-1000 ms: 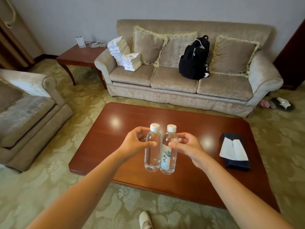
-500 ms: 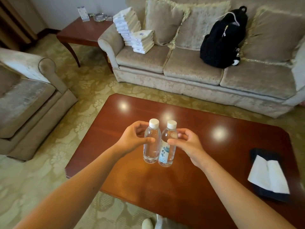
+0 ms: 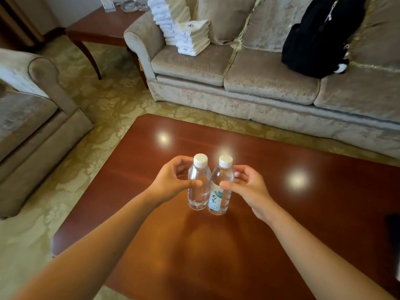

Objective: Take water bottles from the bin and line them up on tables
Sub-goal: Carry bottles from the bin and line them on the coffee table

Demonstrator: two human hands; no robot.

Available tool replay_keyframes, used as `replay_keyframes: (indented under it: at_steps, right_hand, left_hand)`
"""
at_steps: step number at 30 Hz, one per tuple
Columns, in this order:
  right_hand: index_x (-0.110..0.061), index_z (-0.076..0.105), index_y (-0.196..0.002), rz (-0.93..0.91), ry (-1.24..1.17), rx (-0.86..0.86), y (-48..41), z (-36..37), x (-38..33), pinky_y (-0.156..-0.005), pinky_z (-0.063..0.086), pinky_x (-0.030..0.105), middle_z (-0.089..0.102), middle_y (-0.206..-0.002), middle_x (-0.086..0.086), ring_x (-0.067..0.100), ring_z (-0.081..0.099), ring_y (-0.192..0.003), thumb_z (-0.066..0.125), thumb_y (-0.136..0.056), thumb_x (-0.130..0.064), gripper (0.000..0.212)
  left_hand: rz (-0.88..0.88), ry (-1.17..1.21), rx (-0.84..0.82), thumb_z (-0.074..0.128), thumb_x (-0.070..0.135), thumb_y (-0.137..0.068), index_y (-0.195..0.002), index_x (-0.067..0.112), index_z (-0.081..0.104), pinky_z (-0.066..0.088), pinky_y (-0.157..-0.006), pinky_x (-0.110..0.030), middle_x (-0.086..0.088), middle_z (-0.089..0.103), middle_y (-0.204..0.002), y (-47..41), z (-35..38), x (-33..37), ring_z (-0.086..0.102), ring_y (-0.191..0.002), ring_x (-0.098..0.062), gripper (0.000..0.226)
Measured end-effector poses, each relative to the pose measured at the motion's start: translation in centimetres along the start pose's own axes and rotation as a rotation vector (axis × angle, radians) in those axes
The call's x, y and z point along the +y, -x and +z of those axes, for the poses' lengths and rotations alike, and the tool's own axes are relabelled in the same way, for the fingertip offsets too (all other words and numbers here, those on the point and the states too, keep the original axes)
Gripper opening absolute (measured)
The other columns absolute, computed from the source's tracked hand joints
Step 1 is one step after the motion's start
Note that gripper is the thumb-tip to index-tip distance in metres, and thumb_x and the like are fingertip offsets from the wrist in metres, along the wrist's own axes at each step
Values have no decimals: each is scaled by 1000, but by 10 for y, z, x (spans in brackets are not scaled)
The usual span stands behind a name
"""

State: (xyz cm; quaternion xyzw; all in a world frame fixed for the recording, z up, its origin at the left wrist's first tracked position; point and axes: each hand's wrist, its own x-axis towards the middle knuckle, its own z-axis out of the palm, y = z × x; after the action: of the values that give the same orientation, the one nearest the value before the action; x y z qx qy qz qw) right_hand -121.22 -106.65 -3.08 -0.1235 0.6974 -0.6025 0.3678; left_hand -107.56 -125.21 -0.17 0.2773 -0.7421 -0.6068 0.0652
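Living room setup here: a glossy reddish-brown coffee table tabletop [image 3: 303,213] sits on a patterned pale-gold carpet [image 3: 112,105], with a beige sofa [image 3: 259,83] along the far side and an armchair [image 3: 32,115] off to the left. On the sofa there's a stack of folded white towels [image 3: 186,33] near the left armrest and a black backpack [image 3: 320,40] further right. A small side table [image 3: 101,29] stands in the far-left corner past the sofa arm.

Both hands are out in front, each with a small clear bottle. The left hand [image 3: 171,182] has its fingers [image 3: 194,183] wrapped around the upper body of the left bottle [image 3: 199,187], thumb across the front. The right hand [image 3: 249,187] does the same with the right bottle [image 3: 219,191], the one with the pale blue label facing the camera. Both have white caps, both are upright, and they're pressed side by side, touching or very nearly. They're over the middle of the tabletop, toward the near side. Can't really tell if the bottoms are resting on the wood or hanging just above it.
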Motion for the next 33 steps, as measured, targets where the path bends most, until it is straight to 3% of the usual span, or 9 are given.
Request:
replay_keyframes:
  at_steps: [6,10,17,24,30,33]
  right_hand:
    - [-20,63,-109,-102,26,19,-28,21,56,-77,53,22,68,-107,3,11,69,-93,88,-67,-7,51]
    - [-22,64,-109,-199,33,39,-43,30,87,-78,54,24,68,-114,8,21,69,-102,90,-65,-11,52]
    - [-22,66,-110,-358,88,65,-57,44,120,-81,53,24,70,-113,4,16,67,-104,92,-54,-24,61]
    - [-24,64,-111,-405,153,80,-49,56,134,-74,44,21,71,-113,-2,9,65,-103,85,-74,-15,43]
    - [-27,63,-120,-450,106,66,-43,67,146,-81,44,24,71,-118,-6,11,61,-118,80,-80,-16,45]
    - [-29,62,-127,-505,53,71,-44,71,157,-90,48,27,70,-123,-7,9,61,-121,77,-83,-17,47]
  left_hand:
    - [114,22,0,86,2,-66,-111,19,60,53,-92,-26,6,74,-108,-19,-6,-67,68,-104,-9,55]
    - [217,38,-2,86,8,-60,-110,18,60,54,-89,-23,7,75,-105,-32,-9,-103,69,-102,-8,57]
    - [390,67,42,83,-6,-66,-110,12,61,51,-77,-13,2,76,-100,-44,-7,-154,71,-92,-7,52]
    - [479,62,80,88,9,-65,-117,15,61,56,-87,-27,-2,74,-108,-44,-8,-179,71,-99,-14,58]
    - [496,104,103,88,20,-67,-118,24,61,56,-92,-36,3,72,-112,-39,-7,-188,68,-103,-11,58]
    - [523,129,113,84,18,-73,-117,32,59,54,-95,-34,7,72,-110,-36,0,-191,68,-102,-5,52]
